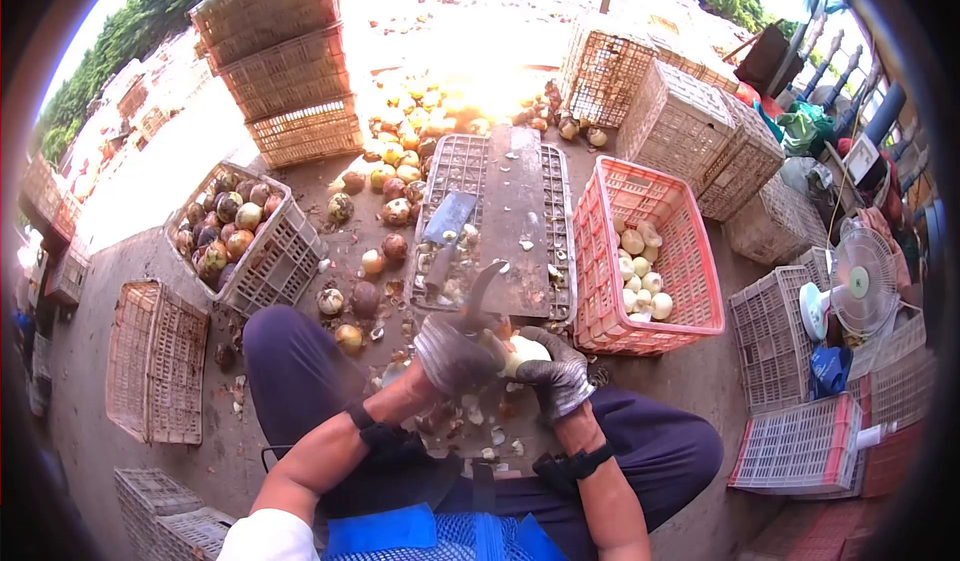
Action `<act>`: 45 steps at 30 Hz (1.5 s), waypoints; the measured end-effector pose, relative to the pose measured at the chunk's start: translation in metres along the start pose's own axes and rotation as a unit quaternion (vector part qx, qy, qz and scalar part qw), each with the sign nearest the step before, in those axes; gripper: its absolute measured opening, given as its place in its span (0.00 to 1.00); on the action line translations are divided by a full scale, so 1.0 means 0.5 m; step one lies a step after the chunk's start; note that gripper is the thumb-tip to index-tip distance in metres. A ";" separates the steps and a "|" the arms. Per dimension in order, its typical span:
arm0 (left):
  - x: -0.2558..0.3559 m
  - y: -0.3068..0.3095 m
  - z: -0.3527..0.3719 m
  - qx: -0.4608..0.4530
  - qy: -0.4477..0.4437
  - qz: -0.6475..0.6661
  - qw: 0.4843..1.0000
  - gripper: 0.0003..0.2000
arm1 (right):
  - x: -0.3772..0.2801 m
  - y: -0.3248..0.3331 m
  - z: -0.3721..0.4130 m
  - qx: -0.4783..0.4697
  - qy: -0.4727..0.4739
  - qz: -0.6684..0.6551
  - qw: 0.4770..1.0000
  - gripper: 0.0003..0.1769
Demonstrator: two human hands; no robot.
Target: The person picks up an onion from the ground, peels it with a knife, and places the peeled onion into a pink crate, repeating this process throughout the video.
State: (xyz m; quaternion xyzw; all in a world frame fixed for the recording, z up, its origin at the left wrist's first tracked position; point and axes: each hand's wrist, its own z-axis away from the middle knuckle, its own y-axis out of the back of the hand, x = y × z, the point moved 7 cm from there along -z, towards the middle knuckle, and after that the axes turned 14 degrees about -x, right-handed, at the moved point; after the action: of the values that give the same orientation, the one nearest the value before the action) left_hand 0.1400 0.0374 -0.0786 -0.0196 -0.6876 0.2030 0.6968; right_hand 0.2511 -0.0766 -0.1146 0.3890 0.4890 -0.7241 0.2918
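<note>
Between my knees, my gloved right hand [552, 369] grips a pale peeled fruit [524, 355]. My gloved left hand [458, 359], closed and slightly blurred, holds a knife whose curved blade [485, 286] points up and away from me. Both hands meet at the fruit, and the knife handle is hidden by the glove. Just beyond them, a long board [516, 226] lies across an upturned crate [455, 161]. A cleaver [449, 218] rests at the left of the board. Scraps of peel [497, 436] litter the ground under my hands.
On the right stands a red crate [712, 306] with pale peeled fruits [640, 271]. A grey crate [270, 281] of unpeeled fruits is on the left, with loose fruits [395, 211] beside it. Stacked crates [285, 71] rise behind; a white fan [860, 279] stands far right.
</note>
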 end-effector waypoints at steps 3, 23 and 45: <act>-0.013 0.011 -0.004 0.017 -0.028 0.138 0.990 0.09 | 0.008 0.033 -0.003 -0.025 0.030 -0.088 0.995 0.38; 0.055 0.060 -0.027 0.021 0.069 -0.187 0.980 0.35 | -0.047 0.038 0.039 0.079 0.089 0.383 0.916 0.30; 0.046 0.041 -0.034 0.031 0.073 -0.488 0.869 0.14 | 0.019 0.019 -0.001 -0.150 -0.005 -0.492 0.857 0.36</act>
State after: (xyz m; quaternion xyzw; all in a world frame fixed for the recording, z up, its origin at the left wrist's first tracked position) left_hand 0.1504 0.0678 -0.0637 0.3255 -0.5502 -0.1435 0.7555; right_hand 0.2540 -0.0800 -0.1274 0.0457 0.7181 -0.6930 -0.0453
